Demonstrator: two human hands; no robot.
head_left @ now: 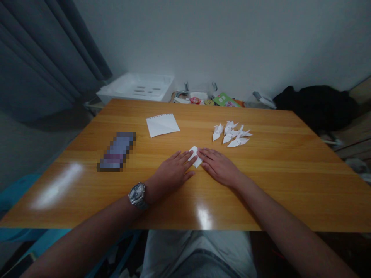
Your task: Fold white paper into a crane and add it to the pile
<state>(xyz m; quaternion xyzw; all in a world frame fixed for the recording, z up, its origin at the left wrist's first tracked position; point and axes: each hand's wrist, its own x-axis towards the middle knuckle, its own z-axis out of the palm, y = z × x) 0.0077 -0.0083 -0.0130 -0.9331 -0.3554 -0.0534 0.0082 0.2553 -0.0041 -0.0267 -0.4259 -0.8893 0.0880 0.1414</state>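
Note:
A small folded piece of white paper (195, 154) lies on the wooden table (261, 185) in front of me. My left hand (171, 172), with a metal wristwatch, lies flat with fingers stretched out, its fingertips pressing the paper's left side. My right hand (218, 166) also lies flat and open, fingertips on the paper's right side. Both hands press down on the paper and grip nothing.
Several folded white paper cranes (232, 135) sit in a cluster at the right back. A sheet of torn notebook paper (162, 124) lies behind my hands. A blurred dark flat object (117, 151) rests at the left. Clutter, a white tray (137, 88) and dark clothing (315, 102) lie beyond the table.

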